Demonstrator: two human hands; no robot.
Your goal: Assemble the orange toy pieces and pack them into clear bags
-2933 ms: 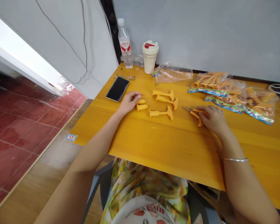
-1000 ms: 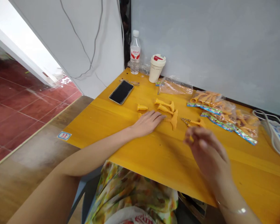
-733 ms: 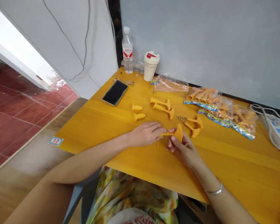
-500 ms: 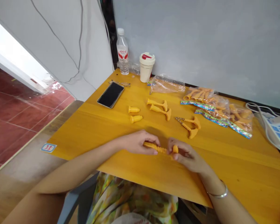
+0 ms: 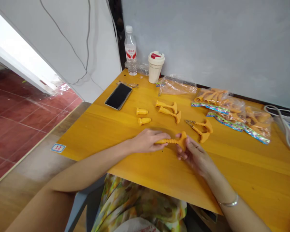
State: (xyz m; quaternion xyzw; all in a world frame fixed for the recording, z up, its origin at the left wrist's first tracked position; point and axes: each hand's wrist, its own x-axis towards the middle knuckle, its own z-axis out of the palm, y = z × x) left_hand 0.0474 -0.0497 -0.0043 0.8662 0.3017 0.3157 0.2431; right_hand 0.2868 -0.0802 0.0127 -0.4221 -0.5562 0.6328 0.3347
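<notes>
Between my two hands lies an orange T-handled screw point(image 5: 172, 141) with a ribbed shaft, held sideways above the table. My left hand point(image 5: 148, 140) is closed round the yellow sleeve at its left end; the fingers hide much of that sleeve. At the other end, my right hand point(image 5: 193, 154) grips the T-shaped handle point(image 5: 183, 140). Just beyond are two loose yellow sleeves point(image 5: 144, 121), two sleeved T-handled screws point(image 5: 170, 114), and two bare T-handled screws point(image 5: 203, 132) with metal spiral tips showing.
Clear bags of orange parts point(image 5: 229, 109) lie at the back right, beside a white power strip point(image 5: 287, 129). A flat clear bag point(image 5: 177, 86), a lidded cup point(image 5: 156, 67), a water bottle point(image 5: 130, 53), glasses point(image 5: 128, 84) and a phone point(image 5: 118, 96) stand or lie further left.
The T-handle has turned so its broad side faces up. My right hand has shifted from over the shaft to the handle's right side. The view has moved slightly.
</notes>
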